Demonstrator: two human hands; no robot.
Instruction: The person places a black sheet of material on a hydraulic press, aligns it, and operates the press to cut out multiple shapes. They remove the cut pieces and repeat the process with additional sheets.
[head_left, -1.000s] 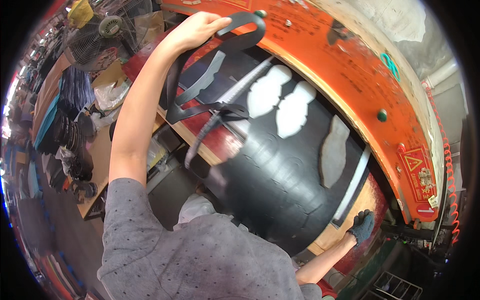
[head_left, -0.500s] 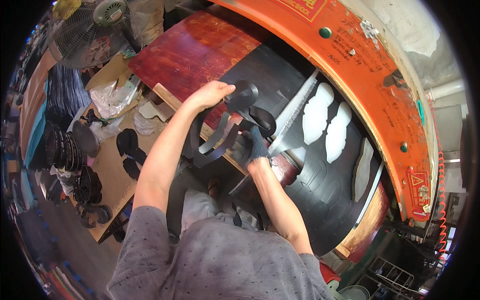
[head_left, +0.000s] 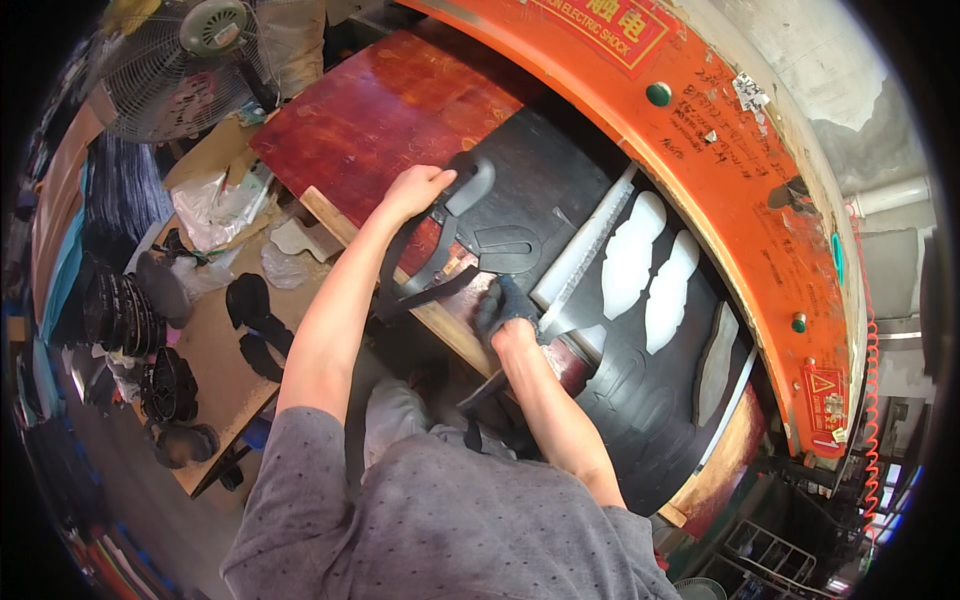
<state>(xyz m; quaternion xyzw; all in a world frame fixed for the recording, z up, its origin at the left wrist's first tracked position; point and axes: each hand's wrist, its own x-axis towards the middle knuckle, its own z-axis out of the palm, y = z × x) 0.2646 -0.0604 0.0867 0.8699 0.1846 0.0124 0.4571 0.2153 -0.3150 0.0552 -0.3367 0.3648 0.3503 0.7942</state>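
My left hand, bare, is closed on a thin black offcut sheet with cut-out gaps. The offcut droops in loops over the table's near edge. A dark glove covers my right hand, its fingers bent just below a black sole-shaped piece marked with an oval line. Whether those fingers grip the offcut cannot be made out. To the right of that hand, a long pale metal bar lies across the black sheet, which bears sole-shaped outlines.
Two white sole shapes and a grey one lie under an orange machine beam. Reddish board covers the far left of the table. On a side table are black sole pieces and plastic bags; a fan stands beyond.
The offcut has shifted and spread out, and the sole-shaped piece now lies flatter. My right hand has dropped slightly away from it; my left hand has moved a little left.
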